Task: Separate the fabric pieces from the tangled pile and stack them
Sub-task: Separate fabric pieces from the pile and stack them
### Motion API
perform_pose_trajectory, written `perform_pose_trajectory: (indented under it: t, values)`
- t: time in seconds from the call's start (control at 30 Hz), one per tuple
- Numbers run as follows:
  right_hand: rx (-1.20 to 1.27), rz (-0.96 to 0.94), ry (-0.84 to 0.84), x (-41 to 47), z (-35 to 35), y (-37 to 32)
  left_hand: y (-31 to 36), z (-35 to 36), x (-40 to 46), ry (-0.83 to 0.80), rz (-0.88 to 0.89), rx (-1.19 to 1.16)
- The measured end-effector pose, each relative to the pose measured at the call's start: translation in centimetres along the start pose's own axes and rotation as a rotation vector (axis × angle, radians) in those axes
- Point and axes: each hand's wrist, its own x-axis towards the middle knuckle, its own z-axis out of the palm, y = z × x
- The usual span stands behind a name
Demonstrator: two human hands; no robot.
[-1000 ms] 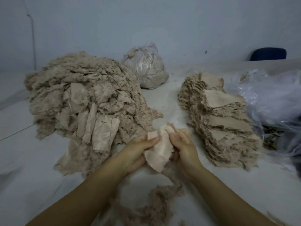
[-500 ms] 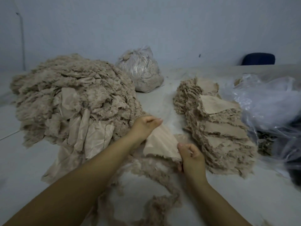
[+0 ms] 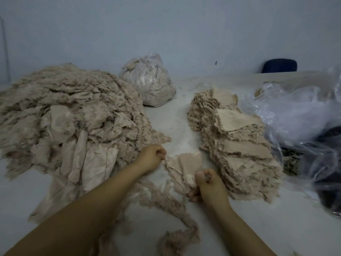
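Both hands' fingers pinch the fabric piece [image 3: 184, 163]; the stack [image 3: 238, 148] lies at two o'clock, nearer the right hand [image 3: 210, 183].

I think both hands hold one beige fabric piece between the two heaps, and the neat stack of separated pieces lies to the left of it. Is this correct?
Not quite. The head view shows the left hand and right hand holding the fabric piece, but the neat stack lies to its right; the tangled pile is on the left.

A tied plastic bag [image 3: 149, 84], crumpled clear plastic [image 3: 295, 115] and a dark-blue chairback [image 3: 280, 65].
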Motion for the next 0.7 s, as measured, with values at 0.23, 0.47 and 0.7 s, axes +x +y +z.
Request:
perform_pose_trajectory:
  t: [0.23,0.47,0.7]
  values:
    - [-0.356,-0.114,0.047,2.3,0.1,-1.5,1.1,0.4,-1.1,-0.224,-0.017,0.048]
    - [-0.728,-0.416,0.098,2.2,0.8,-1.5,1.4,0.6,-3.5,-0.172,-0.309,-0.563]
    - [-0.700,-0.416,0.152,2.1,0.3,-2.0,0.9,-2.8,-4.4,-0.262,-0.287,-0.436]
